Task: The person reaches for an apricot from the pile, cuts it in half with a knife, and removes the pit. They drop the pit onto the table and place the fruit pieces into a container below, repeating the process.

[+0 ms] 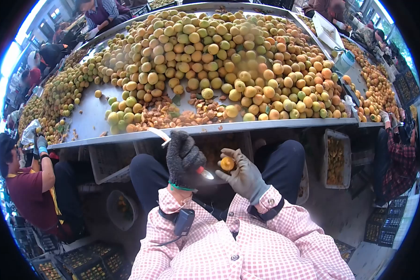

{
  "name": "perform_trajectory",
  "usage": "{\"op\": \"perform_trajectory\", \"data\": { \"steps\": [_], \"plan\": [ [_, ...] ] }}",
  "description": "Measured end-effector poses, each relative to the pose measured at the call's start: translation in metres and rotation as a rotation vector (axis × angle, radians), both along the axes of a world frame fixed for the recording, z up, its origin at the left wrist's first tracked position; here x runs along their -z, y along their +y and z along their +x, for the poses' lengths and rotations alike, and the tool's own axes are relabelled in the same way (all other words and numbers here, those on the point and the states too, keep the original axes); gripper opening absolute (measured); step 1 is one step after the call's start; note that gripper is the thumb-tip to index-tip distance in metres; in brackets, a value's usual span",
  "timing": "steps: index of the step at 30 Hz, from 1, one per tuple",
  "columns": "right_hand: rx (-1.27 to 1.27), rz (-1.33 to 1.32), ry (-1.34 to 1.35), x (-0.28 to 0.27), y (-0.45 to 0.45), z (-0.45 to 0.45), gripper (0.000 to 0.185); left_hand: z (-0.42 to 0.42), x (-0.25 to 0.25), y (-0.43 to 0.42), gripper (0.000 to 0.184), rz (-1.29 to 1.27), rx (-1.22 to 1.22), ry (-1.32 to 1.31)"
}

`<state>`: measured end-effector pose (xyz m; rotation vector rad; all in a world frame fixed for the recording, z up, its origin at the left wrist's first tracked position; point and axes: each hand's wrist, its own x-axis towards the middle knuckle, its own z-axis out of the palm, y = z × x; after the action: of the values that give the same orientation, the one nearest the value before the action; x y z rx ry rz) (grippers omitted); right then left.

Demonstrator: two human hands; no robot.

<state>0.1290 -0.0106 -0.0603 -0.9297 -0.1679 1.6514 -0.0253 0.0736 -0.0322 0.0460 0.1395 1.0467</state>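
Note:
My left hand (185, 158), in a dark knit glove, is closed around a small tool (204, 173) with a red part and a shiny tip pointing right. My right hand (245, 175), in a grey glove, holds an orange-yellow fruit (227, 163) between thumb and fingers. Both hands are above my lap, apart from each other, in front of the table edge. A white strip (159, 135) sticks out over that edge beside my left hand. Behind it lie brown-orange fruit pieces (161, 114) on the metal table (95, 105), before a large heap of whole fruit (196, 46).
A crate with fruit (337, 158) stands below the table at right, a bucket (122, 210) on the floor at left. Co-workers sit at left (28, 186) and right (399, 163); others are at the far side. Black crates (91, 261) stand at lower left.

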Motion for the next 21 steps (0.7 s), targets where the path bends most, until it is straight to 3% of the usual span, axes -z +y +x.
{"op": "perform_trajectory", "data": {
  "steps": [1,2,6,7,9,10,12,13,15,17,19,21],
  "plan": [
    [0.071,-0.006,-0.034,0.012,0.007,0.003,0.041,-0.006,0.0,0.003,0.028,-0.008,-0.022,0.003],
    [0.129,-0.069,0.109,0.025,0.013,0.007,0.037,-0.012,0.002,0.005,0.028,-0.041,-0.07,0.081],
    [0.081,-0.22,0.104,0.062,0.021,0.01,0.036,-0.032,0.025,0.01,0.029,-0.005,-0.038,0.019],
    [0.082,-0.318,-0.029,0.074,0.02,0.007,0.03,-0.034,0.019,0.01,0.029,-0.019,-0.052,-0.002],
    [-0.195,-0.289,-0.926,0.109,0.016,0.01,0.029,-0.04,0.029,0.011,0.028,-0.037,-0.074,0.034],
    [-0.189,-0.287,-0.934,0.11,0.022,0.01,0.029,-0.043,0.034,0.012,0.028,-0.033,-0.071,0.026],
    [-0.536,-0.53,-1.258,0.11,0.035,0.012,0.031,-0.046,0.041,0.014,0.028,-0.041,-0.077,0.064],
    [-0.525,-0.534,-1.266,0.111,0.034,0.012,0.031,-0.047,0.042,0.014,0.028,-0.037,-0.07,0.054],
    [-0.205,-0.009,-0.973,0.115,0.029,0.009,0.028,-0.051,0.043,0.016,0.028,-0.044,-0.059,0.075],
    [-0.483,-0.16,-0.402,0.025,0.051,-0.004,0.033,-0.053,0.046,0.018,0.027,-0.013,-0.039,0.063],
    [-0.381,0.325,-0.589,-0.015,0.09,-0.029,0.054,-0.052,0.038,0.017,0.025,-0.08,-0.051,0.187],
    [-0.548,0.39,-0.983,-0.051,0.125,-0.018,0.076,-0.052,0.041,0.02,0.023,-0.064,-0.051,0.219]
  ]
}}
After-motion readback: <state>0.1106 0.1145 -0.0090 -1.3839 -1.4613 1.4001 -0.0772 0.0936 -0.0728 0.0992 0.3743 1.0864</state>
